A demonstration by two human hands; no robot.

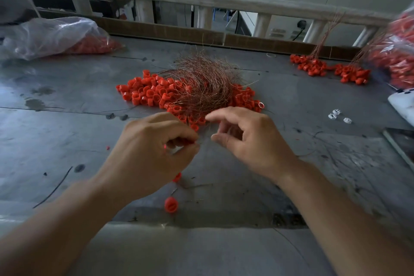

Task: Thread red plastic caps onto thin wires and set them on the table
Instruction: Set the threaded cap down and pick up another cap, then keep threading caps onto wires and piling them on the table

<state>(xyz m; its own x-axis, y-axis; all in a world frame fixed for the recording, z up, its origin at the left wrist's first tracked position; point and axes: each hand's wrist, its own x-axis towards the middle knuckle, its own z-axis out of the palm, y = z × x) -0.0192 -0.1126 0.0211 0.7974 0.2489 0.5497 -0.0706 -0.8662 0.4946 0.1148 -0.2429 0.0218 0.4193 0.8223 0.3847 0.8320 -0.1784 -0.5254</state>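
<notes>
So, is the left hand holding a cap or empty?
Holding. The left hand has fingers curled round a red cap, red showing between them; whether more than one, cannot tell.

Left hand (154,150): fingers curled in, grip pinched on a small red cap (165,147).
Right hand (253,141): grip loose, forefinger stretched forward, thumb apart and pointing towards the left hand.
Forearms: bare, converging.
</notes>
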